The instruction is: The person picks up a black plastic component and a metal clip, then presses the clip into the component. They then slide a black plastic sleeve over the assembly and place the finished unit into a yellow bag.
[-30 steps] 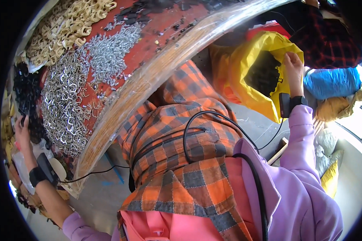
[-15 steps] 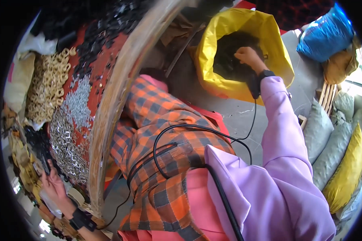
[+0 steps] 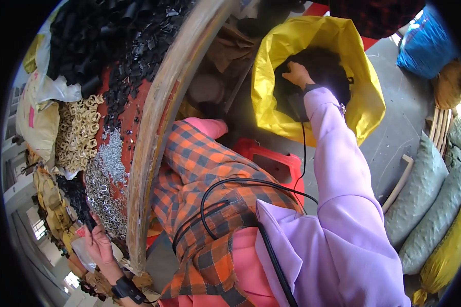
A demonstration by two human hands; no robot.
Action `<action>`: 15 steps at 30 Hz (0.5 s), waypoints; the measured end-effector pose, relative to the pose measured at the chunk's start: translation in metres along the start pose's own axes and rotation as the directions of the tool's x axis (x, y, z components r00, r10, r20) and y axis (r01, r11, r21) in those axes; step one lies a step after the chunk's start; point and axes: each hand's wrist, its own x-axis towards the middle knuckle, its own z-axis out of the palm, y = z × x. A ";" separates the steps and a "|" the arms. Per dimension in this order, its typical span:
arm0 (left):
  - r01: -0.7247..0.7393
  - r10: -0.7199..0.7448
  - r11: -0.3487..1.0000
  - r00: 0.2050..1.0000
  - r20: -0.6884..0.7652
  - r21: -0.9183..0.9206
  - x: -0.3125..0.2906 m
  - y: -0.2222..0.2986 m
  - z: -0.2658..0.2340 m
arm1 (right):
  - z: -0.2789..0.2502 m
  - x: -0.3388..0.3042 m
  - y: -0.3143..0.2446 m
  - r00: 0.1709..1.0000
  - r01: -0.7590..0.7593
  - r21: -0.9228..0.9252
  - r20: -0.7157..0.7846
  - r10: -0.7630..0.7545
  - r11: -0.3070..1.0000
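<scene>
My right hand reaches over the mouth of a tall yellow bag on the floor at the upper right. Its fingers are loosely bent and a little apart, with nothing visible between them. Dark contents fill the bag's shaded inside; single pieces are hard to make out. Far to the left, my left hand is raised at the table's near end, beside black parts and a heap of shiny metal rings. A small black piece shows at its fingertips and seems pinched there.
The red table has a thick wooden edge and carries tan rings, small silvery pieces and black pieces. A red stool stands below the yellow bag. Grey sacks lie at right; a black cable crosses my lap.
My right hand has shifted slightly left over the bag, and its fingers look looser. The whole view has turned, so the table shows farther right. My left hand remains by the black parts.
</scene>
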 end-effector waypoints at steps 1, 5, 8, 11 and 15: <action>-0.003 0.003 1.000 1.000 -0.026 -0.014 -0.003 -0.003 0.000 | 0.005 0.005 -0.002 0.999 -0.027 -0.013 -0.038 0.027 1.000; -0.027 0.021 0.998 0.994 -0.108 -0.056 -0.012 -0.010 -0.006 | 0.030 0.017 -0.009 0.994 -0.068 0.086 -0.083 0.075 0.994; -0.056 0.048 0.997 0.987 -0.151 -0.044 -0.016 -0.014 -0.006 | 0.043 0.019 -0.023 0.974 -0.185 0.162 -0.103 0.204 0.969; -0.076 0.075 0.997 0.981 -0.178 0.004 -0.017 -0.015 -0.007 | 0.050 0.023 -0.029 0.954 -0.244 0.209 -0.126 0.274 0.947; -0.052 0.050 0.999 0.980 -0.192 -0.010 -0.010 -0.011 -0.013 | 0.053 0.021 -0.025 0.950 -0.190 0.300 -0.185 0.253 0.935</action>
